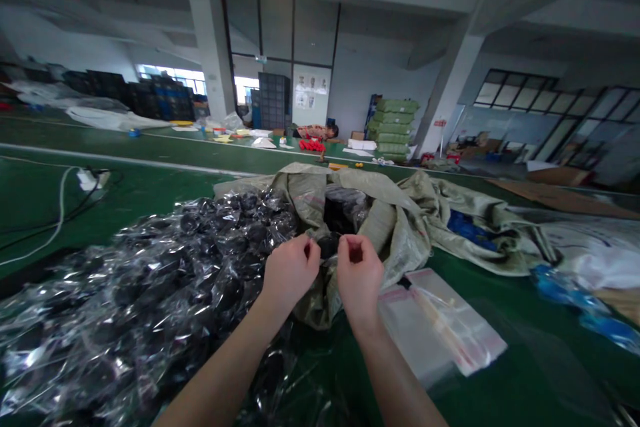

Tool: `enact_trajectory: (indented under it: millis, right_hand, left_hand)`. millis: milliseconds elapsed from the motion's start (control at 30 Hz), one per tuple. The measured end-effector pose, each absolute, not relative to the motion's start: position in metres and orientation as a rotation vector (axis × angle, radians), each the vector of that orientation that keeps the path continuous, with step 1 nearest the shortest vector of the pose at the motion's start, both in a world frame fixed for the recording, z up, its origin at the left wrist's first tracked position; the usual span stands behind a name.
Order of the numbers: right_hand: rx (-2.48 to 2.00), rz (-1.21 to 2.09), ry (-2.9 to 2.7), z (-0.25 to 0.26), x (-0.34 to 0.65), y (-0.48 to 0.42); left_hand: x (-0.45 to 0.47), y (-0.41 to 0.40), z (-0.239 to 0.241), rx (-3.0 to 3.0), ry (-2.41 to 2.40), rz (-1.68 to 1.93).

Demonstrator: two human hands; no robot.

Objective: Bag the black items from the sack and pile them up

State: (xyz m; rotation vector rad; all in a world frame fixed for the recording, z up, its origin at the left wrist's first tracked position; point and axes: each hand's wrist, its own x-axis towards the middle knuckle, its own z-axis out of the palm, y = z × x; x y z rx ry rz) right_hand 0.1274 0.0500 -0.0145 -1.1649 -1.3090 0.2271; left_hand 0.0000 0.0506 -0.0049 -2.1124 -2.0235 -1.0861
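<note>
My left hand [290, 270] and my right hand [358, 273] are held side by side, both with fingers curled in a pinch. Between them sits a small dark item [327, 245] in clear wrap, gripped at each end. Just behind the hands lies an open olive woven sack [395, 213] with more dark pieces inside its mouth. To the left spreads a large heap of black parts sealed in clear plastic bags [165, 273].
A stack of flat clear bags with red strips [440, 323] lies right of my right forearm on the green surface [525, 373]. Blue plastic [585, 297] lies far right. White cable and a power strip [90, 179] sit far left. Stacked green sacks [393, 127] stand far back.
</note>
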Motion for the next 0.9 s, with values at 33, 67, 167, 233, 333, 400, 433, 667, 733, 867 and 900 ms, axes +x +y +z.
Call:
enact_trajectory:
  millis: [33,67,167,233,333,400,433,667,733,867,900]
  right_hand:
    - [-1.161,0.251,-1.286,-0.014,0.127,0.050]
    - [-1.161,0.274,-1.261,-0.013,0.128,0.049]
    - [-1.185,0.331,-1.197,-0.013,0.129,0.050]
    - [-1.193,0.367,-1.199,-0.012,0.130,0.052]
    - [-1.187,0.400,-1.301,-0.012,0.131,0.054]
    - [-1.185,0.387,-1.369,-0.013,0.133,0.056]
    - [-1.184,0.381,-1.392,-0.013,0.134,0.058]
    - [-1.188,0.509,-1.443,-0.016,0.143,0.070]
    - [-1.188,0.523,-1.462,-0.014,0.144,0.070]
    - [-1.181,0.529,-1.471,-0.012,0.145,0.069]
    - [-1.186,0.526,-1.475,-0.012,0.145,0.068]
  left_hand:
    - [0.000,0.050,-0.004,-2.105,-2.044,-1.087]
    - [0.000,0.049,-0.003,-2.092,-2.070,-1.089]
    - [0.000,0.047,0.000,-2.075,-2.147,-1.092]
    - [0.000,0.046,0.002,-2.086,-2.173,-1.081]
    - [0.000,0.045,0.005,-2.139,-2.171,-1.066]
    - [-0.001,0.045,0.005,-2.188,-2.159,-1.092]
    - [-0.002,0.046,0.005,-2.225,-2.152,-1.107]
    - [0.001,0.054,-0.004,-2.366,-2.101,-1.247]
    - [0.003,0.055,-0.007,-2.368,-2.121,-1.242]
    - [0.007,0.055,-0.009,-2.316,-2.106,-1.317]
    - [0.007,0.055,-0.009,-2.313,-2.101,-1.330]
